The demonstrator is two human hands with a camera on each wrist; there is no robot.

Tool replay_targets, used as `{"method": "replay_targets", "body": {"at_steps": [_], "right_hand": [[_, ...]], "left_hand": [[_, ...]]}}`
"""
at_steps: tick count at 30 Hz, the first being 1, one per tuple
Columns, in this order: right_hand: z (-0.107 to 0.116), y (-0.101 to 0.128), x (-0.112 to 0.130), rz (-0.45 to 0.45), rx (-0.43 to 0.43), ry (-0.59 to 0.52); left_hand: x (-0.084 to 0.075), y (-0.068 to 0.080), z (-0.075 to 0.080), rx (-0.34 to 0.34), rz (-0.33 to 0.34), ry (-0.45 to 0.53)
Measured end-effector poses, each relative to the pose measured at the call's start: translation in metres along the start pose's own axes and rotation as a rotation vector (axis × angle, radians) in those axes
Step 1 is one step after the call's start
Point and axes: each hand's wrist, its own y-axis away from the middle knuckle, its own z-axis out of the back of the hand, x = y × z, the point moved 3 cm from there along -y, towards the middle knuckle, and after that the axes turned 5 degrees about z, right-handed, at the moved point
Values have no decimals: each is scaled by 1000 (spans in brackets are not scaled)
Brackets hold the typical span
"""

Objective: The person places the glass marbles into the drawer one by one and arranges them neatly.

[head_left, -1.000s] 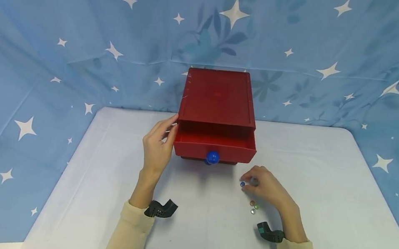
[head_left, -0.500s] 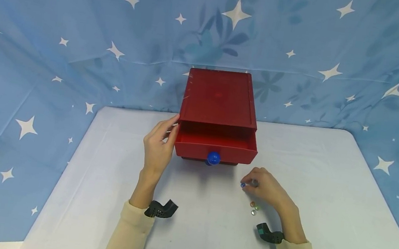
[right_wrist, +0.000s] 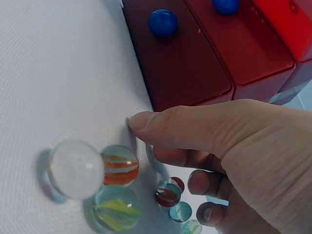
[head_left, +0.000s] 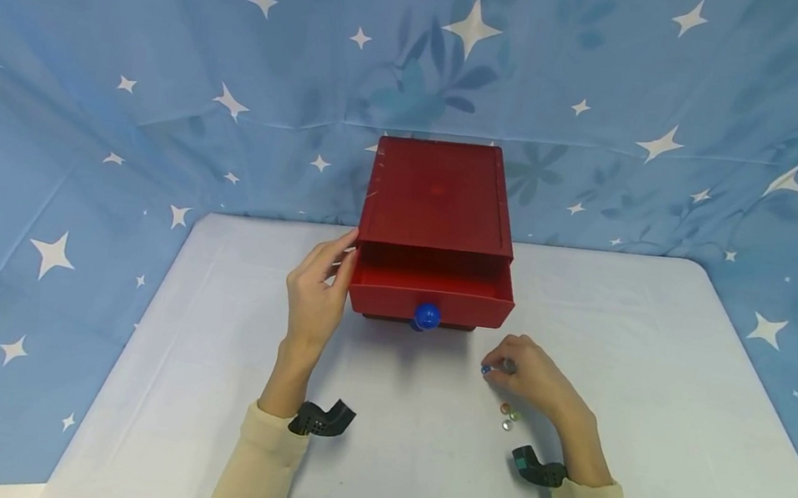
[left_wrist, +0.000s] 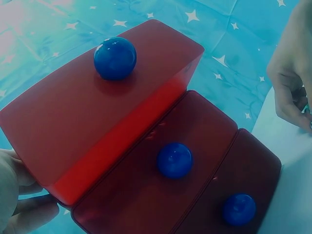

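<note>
your left hand (head_left: 316, 293) rests with straight fingers against the left side of the red drawer box (head_left: 440, 195), steadying it. its top drawer (head_left: 432, 283) is already pulled out toward you, blue knob (head_left: 425, 316) facing you, and it looks empty as far as the head view shows. your right hand (head_left: 530, 373) curls down on the tabletop (head_left: 654, 383) just right of the box, fingers pinching at marbles (right_wrist: 168, 192); exactly how many it grips is hard to tell. three more marbles (right_wrist: 97, 178) lie loose beside your thumb. so judging from this, opening is done and loading the marbles remains. the box's long axis runs away from you; the drawer slides along it.
</note>
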Motion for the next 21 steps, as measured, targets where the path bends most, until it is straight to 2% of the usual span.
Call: {"method": "replay_targets", "body": {"at_steps": [9, 21], "right_hand": [[3, 0, 1, 30, -20, -8], [8, 2, 6, 19, -76, -20]], "left_hand": [[-1, 0, 0, 20, 15, -14], [-1, 0, 0, 2, -5, -12]]}}
